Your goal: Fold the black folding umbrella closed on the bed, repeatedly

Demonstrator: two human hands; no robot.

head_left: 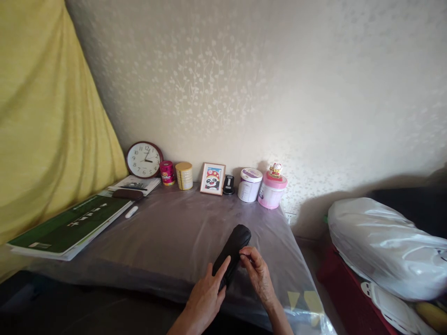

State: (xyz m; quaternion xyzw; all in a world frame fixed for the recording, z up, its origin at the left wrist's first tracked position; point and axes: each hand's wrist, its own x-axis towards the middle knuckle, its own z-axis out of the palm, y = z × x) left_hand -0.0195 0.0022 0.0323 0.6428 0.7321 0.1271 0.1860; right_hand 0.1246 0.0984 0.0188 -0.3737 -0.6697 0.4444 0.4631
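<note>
A black folded umbrella (233,246) lies aslant near the front of the covered table, its far end pointing up and to the right. My left hand (209,291) grips its near part, with the index finger stretched along the top and the thumb on the side. Close by its right edge, my right hand (257,274) has thumb and index finger pinched together. What sits in that pinch, perhaps a strap or the fabric's edge, is too small to make out. My left hand hides the umbrella's near end.
Along the wall stand a round clock (145,159), a magenta can (167,173), a yellow can (184,176), a framed panda picture (213,178), a white tub (250,185) and a pink tub (272,190). Green-covered books (73,223) lie left; a white plastic bag (384,246) is right.
</note>
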